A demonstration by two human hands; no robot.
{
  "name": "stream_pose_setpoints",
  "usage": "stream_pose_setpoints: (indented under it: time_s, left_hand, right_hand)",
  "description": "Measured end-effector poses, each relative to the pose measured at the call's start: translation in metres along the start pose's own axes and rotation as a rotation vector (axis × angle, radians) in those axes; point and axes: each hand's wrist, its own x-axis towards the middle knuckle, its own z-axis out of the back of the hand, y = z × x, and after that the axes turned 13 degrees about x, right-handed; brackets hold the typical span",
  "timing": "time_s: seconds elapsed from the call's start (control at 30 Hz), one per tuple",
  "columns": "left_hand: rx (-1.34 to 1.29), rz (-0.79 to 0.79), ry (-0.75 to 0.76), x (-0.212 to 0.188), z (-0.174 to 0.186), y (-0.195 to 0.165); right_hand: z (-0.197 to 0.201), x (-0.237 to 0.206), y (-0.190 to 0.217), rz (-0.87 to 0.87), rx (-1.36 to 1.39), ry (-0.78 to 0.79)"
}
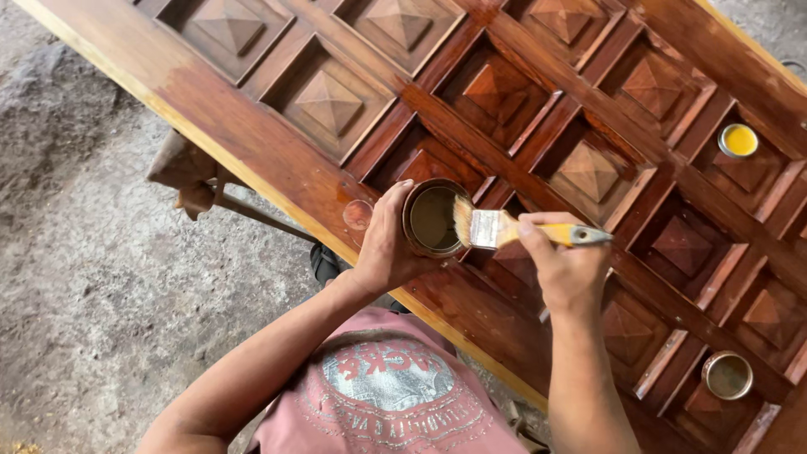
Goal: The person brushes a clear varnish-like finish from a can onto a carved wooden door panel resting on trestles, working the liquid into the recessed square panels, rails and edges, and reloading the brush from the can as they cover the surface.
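A person's left hand [385,244] wraps around a round tin [433,219] of dark liquid, held over a carved wooden door [252,126]. Just right of it, the right hand [567,261] grips a yellow-handled brush [513,229], bristles touching the tin's rim. Beyond the right hand sit a yellow lid [739,140] and a second tin [727,375].
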Motion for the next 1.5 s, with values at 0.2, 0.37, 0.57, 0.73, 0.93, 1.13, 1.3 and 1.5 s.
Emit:
stream_pose_setpoints:
  time_s: [0.2,0.37,0.57,0.73,0.93,1.13,1.3,1.5]
  left_hand:
    - [-0.102,0.015,0.047,0.014,-0.004,-0.023]
    - [-0.259,0.091,0.119,0.024,-0.01,-0.039]
    - [-0.081,0.131,0.165,0.021,-0.014,-0.044]
    - [0.044,0.217,0.17,0.017,-0.008,-0.043]
    - [0.034,0.228,0.176,0.011,-0.004,-0.04]
    - [0.029,0.25,0.162,0.008,-0.001,-0.038]
    - [0.074,0.242,0.146,0.007,-0.002,-0.041]
    - [0.075,0.263,0.192,0.0,-0.002,-0.044]
  right_hand:
    - [0.051,-0.024,-0.062,-0.084,0.65,-0.097]
    - [0.123,0.004,-0.096,0.027,0.484,-0.266]
    - [0.125,0.105,-0.155,-0.049,-0.215,-0.072]
    - [0.149,0.121,-0.157,-0.291,-0.583,0.059]
    - [0.111,0.136,-0.157,-0.287,-0.494,0.138]
    - [0.15,0.133,-0.163,-0.415,-0.551,-0.003]
    - [0.121,0.126,-0.185,-0.327,-0.472,0.009]
    - [0.117,0.149,-0.197,-0.257,-0.462,-0.013]
